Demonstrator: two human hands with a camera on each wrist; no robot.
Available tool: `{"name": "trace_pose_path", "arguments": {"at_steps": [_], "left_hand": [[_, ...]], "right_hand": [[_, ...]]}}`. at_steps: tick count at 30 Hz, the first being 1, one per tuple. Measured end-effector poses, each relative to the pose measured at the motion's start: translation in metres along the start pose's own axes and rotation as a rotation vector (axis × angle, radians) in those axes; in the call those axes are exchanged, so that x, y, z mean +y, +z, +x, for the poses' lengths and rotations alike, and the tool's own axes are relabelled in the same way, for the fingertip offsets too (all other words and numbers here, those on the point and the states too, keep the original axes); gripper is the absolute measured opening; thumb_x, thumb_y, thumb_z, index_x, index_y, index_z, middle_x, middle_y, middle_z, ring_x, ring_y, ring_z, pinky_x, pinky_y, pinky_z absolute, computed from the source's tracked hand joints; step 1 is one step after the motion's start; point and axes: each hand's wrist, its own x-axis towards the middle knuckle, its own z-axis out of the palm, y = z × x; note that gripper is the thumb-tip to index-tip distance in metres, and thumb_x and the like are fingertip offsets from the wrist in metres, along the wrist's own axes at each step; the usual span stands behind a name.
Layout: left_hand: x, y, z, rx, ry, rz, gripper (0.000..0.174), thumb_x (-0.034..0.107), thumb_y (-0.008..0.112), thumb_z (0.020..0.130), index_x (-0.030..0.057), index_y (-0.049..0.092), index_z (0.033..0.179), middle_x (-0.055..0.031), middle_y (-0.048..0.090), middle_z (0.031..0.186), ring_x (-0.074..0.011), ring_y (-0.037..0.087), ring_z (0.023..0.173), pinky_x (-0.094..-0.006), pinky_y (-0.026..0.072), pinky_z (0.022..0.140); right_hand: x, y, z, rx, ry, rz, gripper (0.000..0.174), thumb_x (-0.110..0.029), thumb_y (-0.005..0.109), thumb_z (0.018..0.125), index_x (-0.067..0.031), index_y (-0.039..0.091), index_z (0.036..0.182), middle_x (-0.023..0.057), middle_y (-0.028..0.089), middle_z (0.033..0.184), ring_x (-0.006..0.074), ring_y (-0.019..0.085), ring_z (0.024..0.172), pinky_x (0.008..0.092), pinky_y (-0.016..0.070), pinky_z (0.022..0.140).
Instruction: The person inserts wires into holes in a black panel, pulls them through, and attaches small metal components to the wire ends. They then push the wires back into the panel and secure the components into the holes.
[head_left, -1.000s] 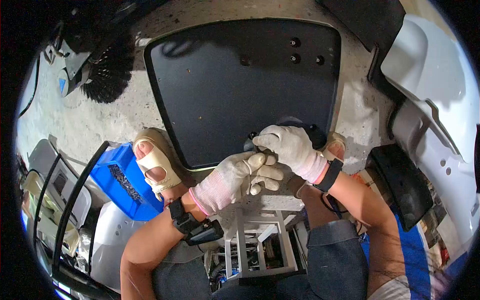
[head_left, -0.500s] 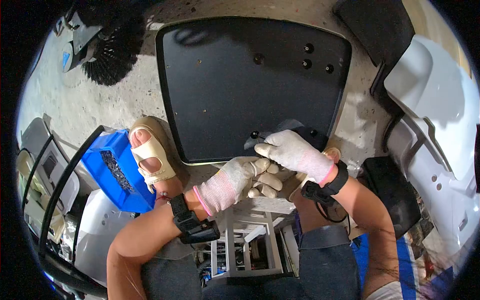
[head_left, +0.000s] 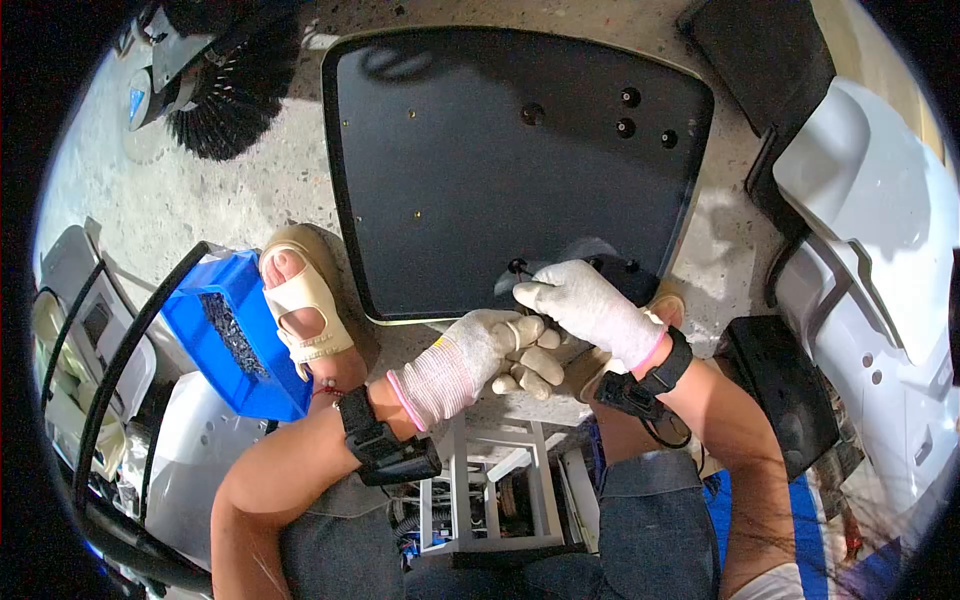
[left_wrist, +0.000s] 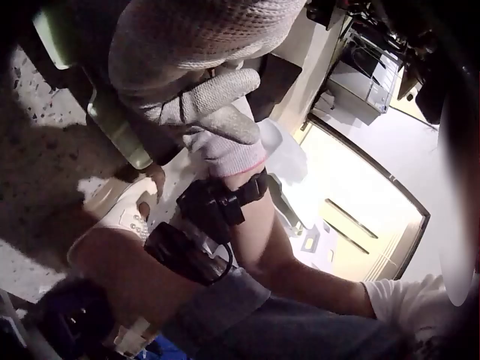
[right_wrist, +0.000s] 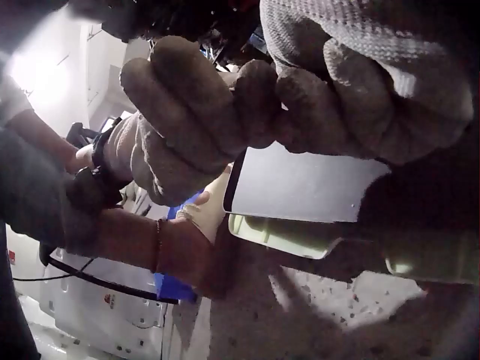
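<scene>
Both hands wear pale knit gloves and meet over the near edge of a black panel. My right hand pinches a small dark part at its fingertips, overlapping the panel in the head view. Just beside those fingertips my left hand has its fingers curled and its thumb against the index finger. I cannot tell whether anything sits between them. The right wrist view shows the left glove and right glove with fingertips together. Small black round fittings with pale centres stand on the panel.
A blue bin of small dark pieces stands by the left sandal. White moulded shells fill the right side. A black brush lies back left. A grey metal frame stands between the knees.
The head view has shifted, so the panel now appears further right and a little higher. Both hands stay close together; the right hand has lowered slightly.
</scene>
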Motion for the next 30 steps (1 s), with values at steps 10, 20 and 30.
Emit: {"name": "trace_pose_path", "arguments": {"at_steps": [10,20,30], "left_hand": [[0.019,0.015,-0.026,0.519,0.636,2.157,0.008,0.012,0.062,0.064,0.0047,0.059,0.065,-0.0084,0.06,0.066,-0.0223,0.062,0.066,-0.0334,0.0458,0.05],[0.02,0.026,-0.028,0.585,0.727,2.335,0.01,0.021,0.059,0.069,0.0126,0.057,0.064,-0.0016,0.058,0.063,-0.0176,0.06,0.061,-0.0324,0.045,0.052],[0.016,0.025,-0.023,0.513,0.838,2.285,0.009,0.014,0.059,0.063,0.0087,0.058,0.07,0.0,0.053,0.062,-0.0162,0.057,0.06,-0.0314,0.0433,0.049]], "right_hand": [[0.016,0.013,0.01,0.032,0.047,0.444,0.029,-0.03,0.06,0.083,-0.0013,0.065,0.083,0.0017,0.056,0.064,0.0076,0.046,0.054,0.0242,0.0364,0.047],[0.007,0.009,0.015,0.032,0.101,0.388,0.028,-0.026,0.061,0.08,-0.0005,0.062,0.069,0.0035,0.056,0.06,0.0105,0.046,0.052,0.0293,0.0384,0.05],[-0.004,0.002,-0.003,-0.001,0.142,0.602,0.027,-0.025,0.059,0.082,-0.0023,0.063,0.068,0.0039,0.058,0.062,0.0098,0.048,0.051,0.0264,0.038,0.049]]}}
